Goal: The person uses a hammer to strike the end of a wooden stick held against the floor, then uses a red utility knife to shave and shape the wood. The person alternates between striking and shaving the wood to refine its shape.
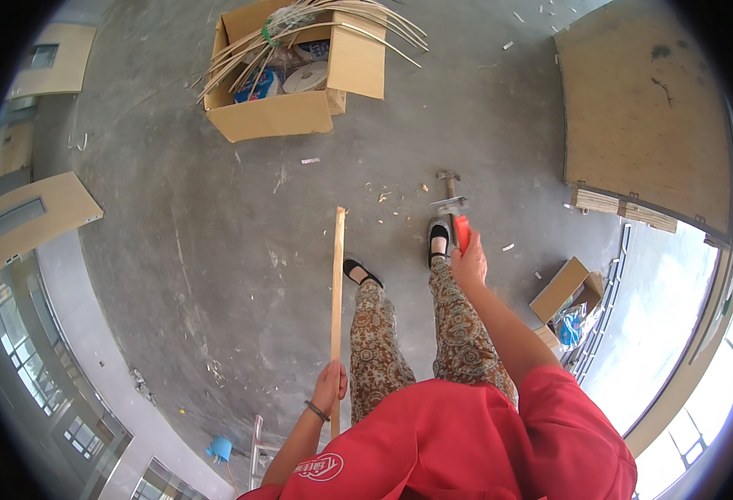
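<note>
My left hand (328,388) is closed around the lower part of a long, narrow wooden strip (338,292). The strip stands out ahead of me, and its far end looks rough and splintered. My right hand (470,263) grips the red handle of a tool (461,233) with a metal head set crosswise, held above my right shoe. I cannot make out the exact kind of tool. Just beyond its head, a hammer-like metal head (447,176) shows against the floor, partly hidden behind the tool.
Wood chips (383,197) lie on the grey concrete floor (216,225). Ahead stands an open cardboard box (271,117) with thin bent canes across it. A large wooden panel (642,125) is at the right, near a smaller box (560,292) and a ladder (615,283).
</note>
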Demonstrator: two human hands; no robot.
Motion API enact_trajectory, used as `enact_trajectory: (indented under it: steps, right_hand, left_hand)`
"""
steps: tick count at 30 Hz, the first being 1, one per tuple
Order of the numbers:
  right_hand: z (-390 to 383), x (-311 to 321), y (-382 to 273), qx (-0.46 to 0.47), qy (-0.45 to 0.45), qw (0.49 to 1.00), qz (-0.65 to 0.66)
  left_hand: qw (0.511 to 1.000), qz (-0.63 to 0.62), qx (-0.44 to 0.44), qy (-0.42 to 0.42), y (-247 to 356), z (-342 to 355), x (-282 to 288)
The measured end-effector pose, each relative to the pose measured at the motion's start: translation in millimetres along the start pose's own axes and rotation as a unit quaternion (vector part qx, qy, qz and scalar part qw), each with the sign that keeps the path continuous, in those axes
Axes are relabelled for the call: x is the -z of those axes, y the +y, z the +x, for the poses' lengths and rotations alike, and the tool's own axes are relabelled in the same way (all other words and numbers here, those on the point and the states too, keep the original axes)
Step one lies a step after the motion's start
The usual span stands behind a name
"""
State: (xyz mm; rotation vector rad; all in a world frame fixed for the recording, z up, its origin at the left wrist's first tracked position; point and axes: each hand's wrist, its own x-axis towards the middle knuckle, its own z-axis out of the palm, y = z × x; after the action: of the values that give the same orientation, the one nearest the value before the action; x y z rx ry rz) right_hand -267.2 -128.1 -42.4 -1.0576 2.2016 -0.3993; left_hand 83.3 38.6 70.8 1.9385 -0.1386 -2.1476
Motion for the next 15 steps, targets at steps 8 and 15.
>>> enact_trajectory:
  steps: [8,15]
  right_hand:
    - [-39.0,9.9,-57.3,0.191,-0.041,0.974,0.113]
    - [-38.7,39.7,-79.2,0.217,-0.056,0.956,0.188]
  left_hand:
    - [0.981,0.054,-0.183,-0.024,66.7,-2.6,-27.5]
    - [0.967,0.076,-0.243,-0.027,122.8,-18.9,-64.9]
